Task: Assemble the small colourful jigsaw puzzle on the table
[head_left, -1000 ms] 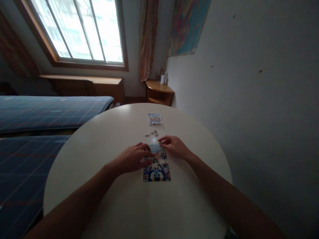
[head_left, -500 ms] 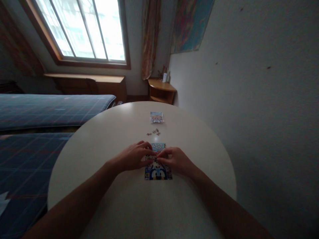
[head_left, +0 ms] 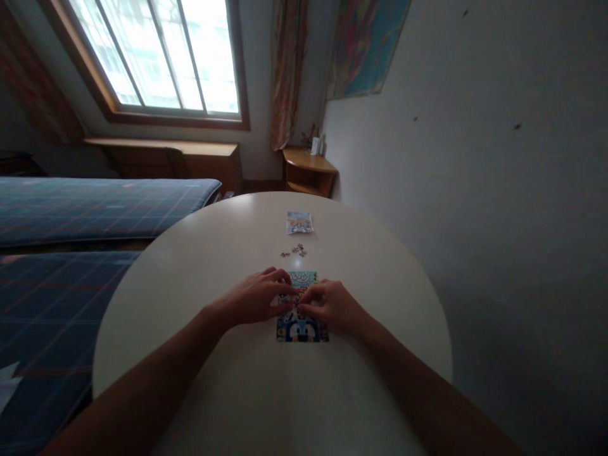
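Observation:
A small colourful jigsaw puzzle (head_left: pixel 302 330) lies flat on the round white table (head_left: pixel 213 253). My left hand (head_left: pixel 256 297) rests on the puzzle's left side, fingers curled and pressing on it. My right hand (head_left: pixel 332 307) sits on its right side, thumb and forefinger pinched together over the puzzle's middle; a piece may be between them but it is too small to make out. The fingertips of both hands nearly touch. A few loose puzzle pieces (head_left: pixel 295 251) lie just beyond the puzzle, and a small picture card (head_left: pixel 299 222) lies farther back.
Two beds with blue checked covers (head_left: pixel 95 202) stand left of the table. A wooden corner shelf (head_left: pixel 308 171) and a wooden desk (head_left: pixel 166 158) sit under the window (head_left: pixel 161 57). A bare wall (head_left: pixel 475 190) runs close along the table's right.
My right hand has come back from the loose pieces at the far edge of the puzzle to its middle, meeting my left hand. The left hand has hardly moved.

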The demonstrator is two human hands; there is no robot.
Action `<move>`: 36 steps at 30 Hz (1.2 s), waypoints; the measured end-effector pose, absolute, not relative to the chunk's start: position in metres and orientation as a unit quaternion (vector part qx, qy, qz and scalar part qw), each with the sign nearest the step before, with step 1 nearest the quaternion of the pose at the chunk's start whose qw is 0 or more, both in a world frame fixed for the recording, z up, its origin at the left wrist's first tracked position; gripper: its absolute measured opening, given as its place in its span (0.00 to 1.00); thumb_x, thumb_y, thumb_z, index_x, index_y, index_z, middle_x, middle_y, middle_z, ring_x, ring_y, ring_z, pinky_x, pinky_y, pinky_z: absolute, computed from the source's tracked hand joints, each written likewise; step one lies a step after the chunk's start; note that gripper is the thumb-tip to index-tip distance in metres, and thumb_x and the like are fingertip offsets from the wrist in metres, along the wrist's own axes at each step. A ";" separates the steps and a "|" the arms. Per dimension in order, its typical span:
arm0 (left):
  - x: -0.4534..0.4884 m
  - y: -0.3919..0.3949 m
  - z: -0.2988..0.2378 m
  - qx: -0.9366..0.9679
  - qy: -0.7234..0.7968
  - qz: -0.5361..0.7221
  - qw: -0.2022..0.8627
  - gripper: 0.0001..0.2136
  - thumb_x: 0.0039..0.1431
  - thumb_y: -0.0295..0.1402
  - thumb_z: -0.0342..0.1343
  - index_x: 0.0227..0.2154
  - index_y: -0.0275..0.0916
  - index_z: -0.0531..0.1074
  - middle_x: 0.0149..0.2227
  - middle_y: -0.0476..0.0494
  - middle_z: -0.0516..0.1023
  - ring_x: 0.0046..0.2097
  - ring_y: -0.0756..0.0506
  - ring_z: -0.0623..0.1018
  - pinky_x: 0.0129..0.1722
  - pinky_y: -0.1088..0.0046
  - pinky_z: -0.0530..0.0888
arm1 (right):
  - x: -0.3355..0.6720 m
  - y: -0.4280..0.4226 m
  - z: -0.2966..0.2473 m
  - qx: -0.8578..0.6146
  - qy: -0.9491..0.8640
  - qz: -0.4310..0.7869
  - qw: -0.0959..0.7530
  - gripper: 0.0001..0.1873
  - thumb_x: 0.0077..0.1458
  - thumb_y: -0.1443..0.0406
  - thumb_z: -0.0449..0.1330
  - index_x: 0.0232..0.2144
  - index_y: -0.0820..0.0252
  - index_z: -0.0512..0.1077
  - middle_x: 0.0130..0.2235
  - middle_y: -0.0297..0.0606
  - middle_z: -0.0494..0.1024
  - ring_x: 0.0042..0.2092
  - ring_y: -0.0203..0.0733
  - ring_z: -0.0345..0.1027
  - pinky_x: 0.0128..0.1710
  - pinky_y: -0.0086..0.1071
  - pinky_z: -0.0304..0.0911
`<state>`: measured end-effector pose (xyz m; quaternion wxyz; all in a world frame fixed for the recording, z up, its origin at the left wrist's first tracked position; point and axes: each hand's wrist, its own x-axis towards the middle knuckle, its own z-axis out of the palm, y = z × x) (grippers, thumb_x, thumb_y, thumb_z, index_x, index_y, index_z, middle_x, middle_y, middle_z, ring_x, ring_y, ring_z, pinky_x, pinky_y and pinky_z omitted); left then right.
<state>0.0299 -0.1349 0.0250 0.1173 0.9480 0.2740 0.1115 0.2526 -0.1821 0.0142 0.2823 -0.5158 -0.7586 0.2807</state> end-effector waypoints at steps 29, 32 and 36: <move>0.031 -0.137 0.027 0.951 0.265 0.107 0.119 0.13 0.64 0.43 0.54 0.51 0.54 0.74 0.50 0.44 0.71 0.51 0.42 0.71 0.53 0.61 0.70 | 0.272 -0.189 0.034 -0.499 -0.829 0.199 0.154 0.16 0.46 0.57 0.72 0.39 0.51 0.77 0.44 0.38 0.76 0.51 0.49 0.65 0.53 0.44 0.49; 0.031 -0.138 0.026 0.952 0.262 0.108 0.116 0.13 0.65 0.42 0.54 0.51 0.56 0.74 0.51 0.44 0.70 0.51 0.42 0.70 0.53 0.60 0.70 | 0.272 -0.189 0.035 -0.503 -0.828 0.197 0.151 0.16 0.46 0.57 0.72 0.38 0.52 0.77 0.44 0.38 0.76 0.51 0.48 0.65 0.52 0.43 0.48; 0.031 -0.138 0.026 0.953 0.256 0.111 0.116 0.14 0.64 0.40 0.56 0.51 0.56 0.74 0.50 0.44 0.70 0.51 0.43 0.70 0.53 0.61 0.70 | 0.273 -0.188 0.033 -0.492 -0.833 0.197 0.162 0.15 0.46 0.57 0.72 0.37 0.52 0.77 0.44 0.37 0.76 0.50 0.47 0.66 0.52 0.43 0.48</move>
